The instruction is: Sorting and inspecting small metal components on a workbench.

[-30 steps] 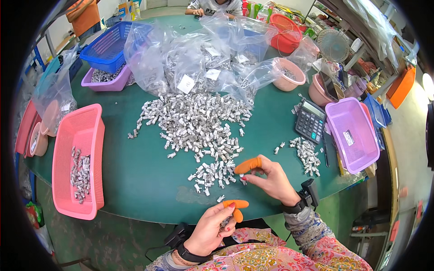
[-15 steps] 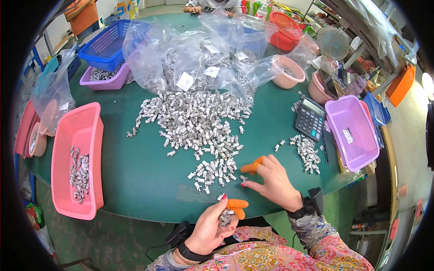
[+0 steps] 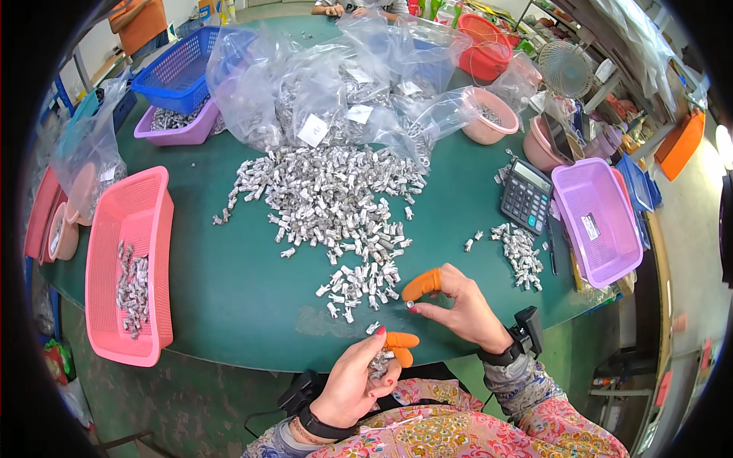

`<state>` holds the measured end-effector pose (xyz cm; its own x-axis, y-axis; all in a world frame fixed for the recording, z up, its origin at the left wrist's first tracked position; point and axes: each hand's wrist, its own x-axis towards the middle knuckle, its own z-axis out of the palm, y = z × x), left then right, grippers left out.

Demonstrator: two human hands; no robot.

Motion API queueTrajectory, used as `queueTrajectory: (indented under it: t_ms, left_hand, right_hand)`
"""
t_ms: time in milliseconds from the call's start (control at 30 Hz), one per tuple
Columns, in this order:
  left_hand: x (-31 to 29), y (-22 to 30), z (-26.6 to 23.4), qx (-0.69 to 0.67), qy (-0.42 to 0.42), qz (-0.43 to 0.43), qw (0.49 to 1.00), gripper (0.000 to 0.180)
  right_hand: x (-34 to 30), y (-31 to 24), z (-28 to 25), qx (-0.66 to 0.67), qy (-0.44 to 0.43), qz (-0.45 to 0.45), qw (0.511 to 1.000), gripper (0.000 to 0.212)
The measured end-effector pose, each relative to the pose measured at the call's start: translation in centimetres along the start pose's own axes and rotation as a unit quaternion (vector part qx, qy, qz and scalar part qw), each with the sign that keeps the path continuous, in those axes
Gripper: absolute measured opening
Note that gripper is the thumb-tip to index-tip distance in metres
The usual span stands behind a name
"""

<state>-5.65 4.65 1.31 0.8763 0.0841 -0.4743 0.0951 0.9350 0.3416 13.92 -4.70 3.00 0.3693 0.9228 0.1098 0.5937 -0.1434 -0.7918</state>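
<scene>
My left hand (image 3: 347, 385) is closed at the table's near edge, with several small silver metal parts (image 3: 377, 365) cupped in its palm. Another metal part (image 3: 372, 327) shows at the tip of its thumb. Orange finger covers sit on fingers of both hands. Just right of the pile's near end, my right hand (image 3: 467, 311) pinches a single small metal part (image 3: 410, 304) between thumb and covered fingertip; its round end faces up. The large pile of metal parts (image 3: 321, 191) spreads over the middle of the green table (image 3: 221, 282).
A pink basket (image 3: 165, 252) holding metal parts stands at left. On the right are a small heap of parts (image 3: 521, 259), a calculator (image 3: 526, 195), a pen (image 3: 552, 248) and a purple basket (image 3: 603, 259). Clear bags (image 3: 252, 99) of parts lie behind the pile. Another person's hands (image 3: 332, 11) are at the far edge.
My right thumb and covered finger have closed on a metal part that lay beside the pile and lifted it slightly. My left hand has barely moved.
</scene>
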Motion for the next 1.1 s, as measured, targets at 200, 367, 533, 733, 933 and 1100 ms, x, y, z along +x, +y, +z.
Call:
queueTrajectory:
  t_ms: [200, 367, 533, 733, 933, 1100]
  left_hand:
    - [0.2, -0.2, 0.1, 0.010, 0.007, -0.004, 1.000, 0.046]
    - [0.2, -0.2, 0.2, 0.003, 0.012, 0.000, 1.000, 0.046]
    - [0.1, -0.1, 1.3, -0.029, 0.073, 0.005, 0.997, 0.044]
    - [-1.3, 0.6, 1.6, 0.142, -0.019, -0.095, 0.985, 0.041]
    - [-1.3, 0.9, 1.1, 0.135, -0.032, -0.087, 0.986, 0.043]
    - [-0.3, 0.1, 0.8, 0.089, -0.013, -0.065, 0.994, 0.039]
  right_hand:
    - [-0.2, -0.3, 0.1, -0.070, 0.040, -0.059, 0.995, 0.029]
    - [0.0, -1.7, -0.3, -0.102, 0.027, -0.117, 0.988, 0.032]
    - [1.7, -1.9, 0.3, -0.009, -0.017, -0.160, 0.987, 0.035]
    - [3.4, -1.2, 4.4, -0.109, -0.092, -0.242, 0.960, 0.028]
    - [2.4, 2.3, 1.1, -0.143, -0.069, -0.203, 0.966, 0.024]
    - [1.7, 2.3, -1.4, -0.105, 0.005, -0.145, 0.984, 0.026]
